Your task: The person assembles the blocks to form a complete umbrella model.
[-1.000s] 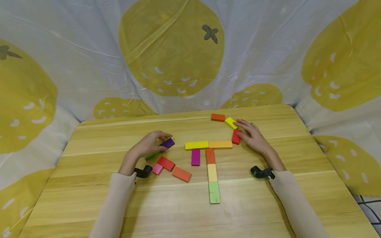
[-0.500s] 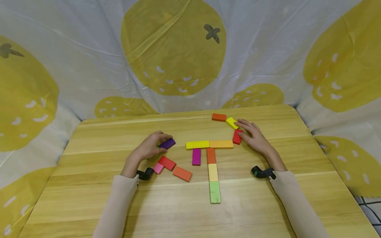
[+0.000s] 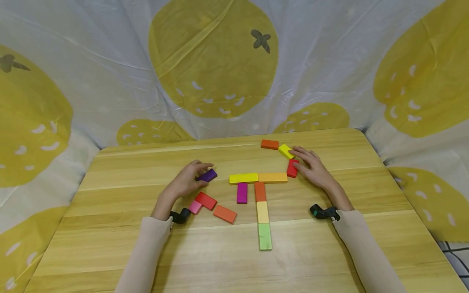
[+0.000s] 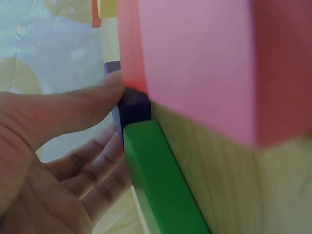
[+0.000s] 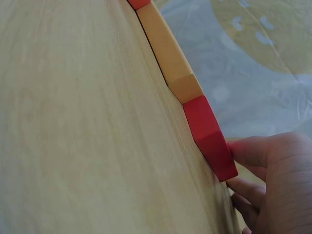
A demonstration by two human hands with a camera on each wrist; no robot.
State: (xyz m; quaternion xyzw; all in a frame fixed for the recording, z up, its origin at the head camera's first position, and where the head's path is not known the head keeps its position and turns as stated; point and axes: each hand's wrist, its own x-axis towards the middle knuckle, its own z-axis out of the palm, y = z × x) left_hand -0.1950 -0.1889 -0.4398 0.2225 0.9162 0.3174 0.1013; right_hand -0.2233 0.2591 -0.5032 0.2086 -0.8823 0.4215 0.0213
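Note:
My left hand (image 3: 185,179) pinches a purple block (image 3: 207,175) between thumb and fingers at the left of the table. A green block (image 4: 163,180) touches or nearly touches the purple one in the left wrist view; my hand hides it in the head view. On the right, my right hand (image 3: 310,167) has its thumb against a red block (image 3: 292,168) and a fingertip on a yellow block (image 3: 286,151). Its fingers are fairly straight. An orange-red block (image 3: 270,144) continues that curve at the back.
Mid-table, a long yellow block (image 3: 243,178) and a light orange block (image 3: 272,178) form a bar. Below run an orange block (image 3: 260,191), a cream block (image 3: 262,212) and a light green block (image 3: 265,236). A magenta block (image 3: 242,193) and several reddish blocks (image 3: 225,214) lie leftward.
My left hand has shifted slightly right, covering the green block in the head view; the purple block stays in its fingers. My right hand and the other blocks hold their places.

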